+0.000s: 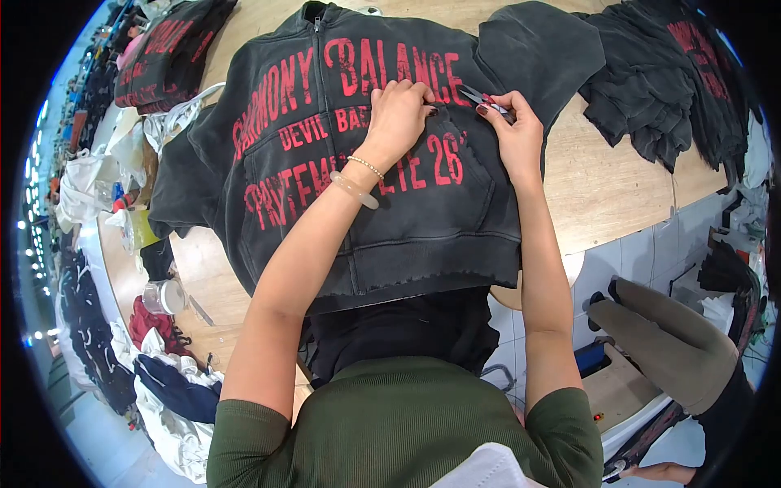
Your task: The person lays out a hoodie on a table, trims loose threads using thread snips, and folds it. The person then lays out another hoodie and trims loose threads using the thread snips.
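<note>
A dark grey zip-up hoodie [423, 220] with red lettering lies spread in front of me. My left hand [399, 118] rests on its chest with curled fingers, pinching the fabric near the upper edge of a front pocket. In my right hand [517, 134] is a pair of thread snips [476, 98], blades pointing up and left, close to the end of the large red word. The snips' grip is partly hidden by my fingers. A beaded bracelet and a pale bangle [355, 192] circle my left wrist.
More dark printed garments lie at the upper left [167, 57] and right [651, 81] of the wooden table [606, 203]. A clear jar [165, 297] and a red cloth [154, 325] are at left. Another person's legs [667, 333] are at lower right.
</note>
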A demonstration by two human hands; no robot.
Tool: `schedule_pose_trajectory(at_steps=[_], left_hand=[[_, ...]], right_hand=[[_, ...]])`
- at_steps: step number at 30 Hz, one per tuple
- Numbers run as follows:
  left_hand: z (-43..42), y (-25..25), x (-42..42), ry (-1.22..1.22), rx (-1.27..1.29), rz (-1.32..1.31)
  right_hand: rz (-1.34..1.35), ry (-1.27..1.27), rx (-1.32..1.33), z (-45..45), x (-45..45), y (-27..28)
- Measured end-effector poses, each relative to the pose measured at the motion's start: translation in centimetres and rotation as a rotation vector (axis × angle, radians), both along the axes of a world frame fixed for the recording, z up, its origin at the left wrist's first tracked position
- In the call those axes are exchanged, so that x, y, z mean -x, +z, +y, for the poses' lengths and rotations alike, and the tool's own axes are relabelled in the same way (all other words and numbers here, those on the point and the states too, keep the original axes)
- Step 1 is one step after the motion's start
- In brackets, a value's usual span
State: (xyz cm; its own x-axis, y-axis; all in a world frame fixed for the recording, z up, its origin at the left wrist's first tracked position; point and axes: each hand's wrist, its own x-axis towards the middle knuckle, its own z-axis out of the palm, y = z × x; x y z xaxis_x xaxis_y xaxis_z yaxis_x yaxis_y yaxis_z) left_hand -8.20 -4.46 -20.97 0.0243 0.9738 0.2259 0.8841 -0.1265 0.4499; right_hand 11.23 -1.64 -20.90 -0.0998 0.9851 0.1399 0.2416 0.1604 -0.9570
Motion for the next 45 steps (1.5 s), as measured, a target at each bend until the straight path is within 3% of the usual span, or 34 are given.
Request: schedule_pose_trajectory(at_steps=[4,6,7,14,15,17,23,29,40,45], left_hand=[[-0.1,0.0,0.2,-0.003,-0.127,-0.041],[0.2,1.5,0.3,0.011,0.026,-0.426],[0.1,2.3,0.5,-0.006,0.101,-0.566],[0.0,4.2,0.7,-0.04,0.074,-0.899],[-0.1,4.4,0.7,-0.039,0.072,-0.897],[-0.4,4.7,0.6,-0.013,0.071,-0.964],[-1.3,5.4,0.4,0.029,0.153,-1.205],[-1.8,5.6,0.3,-0.017,0.081,-1.339],[-2.0,5.4,0.0,-0.054,0.031,-1.321],[-2.1,5.3,-0.1,-0.05,-0.008,-1.263]], right_hand=[[0.053,0.004,0.037,-0.5,0.1,1.0],[0.157,0.062,0.035,-0.5,0.7,1.5],[0.04,0.069,-0.032,-0.5,1.0,1.6],[0.108,0.155,-0.075,0.9,4.4,3.9],[0.313,0.133,-0.046,0.9,4.9,4.5],[0.402,0.09,0.011,1.0,4.6,5.4],[0.301,-0.009,-0.114,-0.5,2.3,5.6],[0.146,0.036,-0.097,-2.0,1.8,5.1],[0.023,0.057,-0.192,-1.4,2.7,5.6],[0.147,0.045,-0.143,-1.4,2.1,5.9]])
